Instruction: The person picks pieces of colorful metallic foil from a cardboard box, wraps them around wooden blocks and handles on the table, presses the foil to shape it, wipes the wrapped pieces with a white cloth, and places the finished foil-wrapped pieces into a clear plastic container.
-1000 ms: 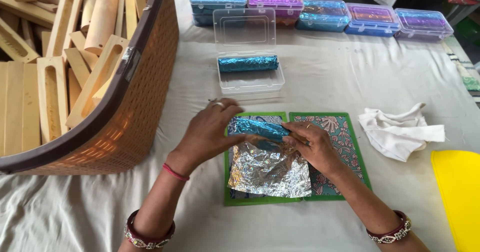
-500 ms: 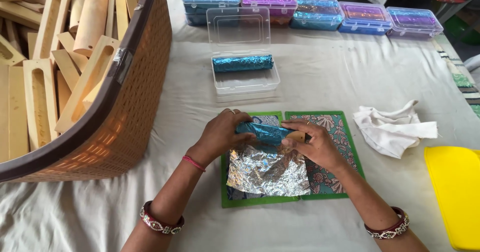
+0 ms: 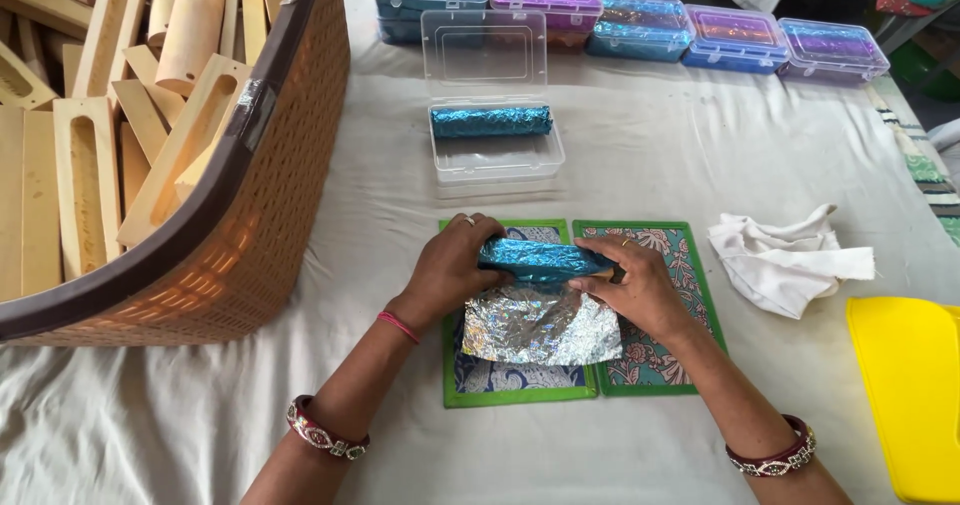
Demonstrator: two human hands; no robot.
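White cloth-covered table, wicker basket left

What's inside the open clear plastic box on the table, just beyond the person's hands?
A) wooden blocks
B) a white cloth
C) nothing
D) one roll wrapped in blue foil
D: the open clear box holds a single blue foil-wrapped roll lying across it; the white cloth lies on the table off to the right, and the wooden pieces are in the woven basket.
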